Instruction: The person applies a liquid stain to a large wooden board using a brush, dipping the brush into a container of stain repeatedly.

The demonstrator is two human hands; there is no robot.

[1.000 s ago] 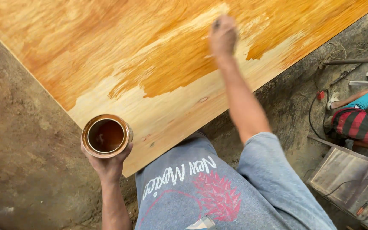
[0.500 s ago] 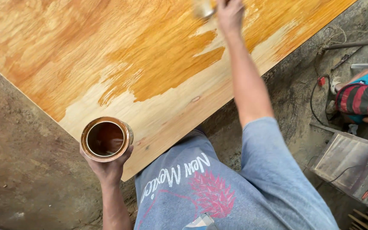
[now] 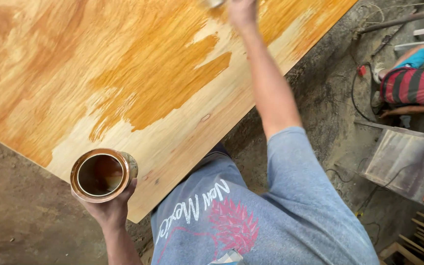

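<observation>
Dominating the view, the plywood sheet (image 3: pixel 138 73) carries wet amber stain across its middle, with bare wood along its near edge. Past its far edge, the right hand (image 3: pixel 241 11) is clenched on a mostly cropped brush (image 3: pixel 215 3). At its near corner, the left hand (image 3: pixel 109 208) grips the open stain can (image 3: pixel 101 174); tilting it could spill stain onto the bare wood.

One plywood sheet (image 3: pixel 74 73), one open tin (image 3: pixel 101 174) — two hands, left (image 3: pixel 109 208), right (image 3: pixel 241 10)

Another person in a striped shirt (image 3: pixel 413 87) beside cables (image 3: pixel 359 93), dirt floor (image 3: pixel 20 225).
</observation>
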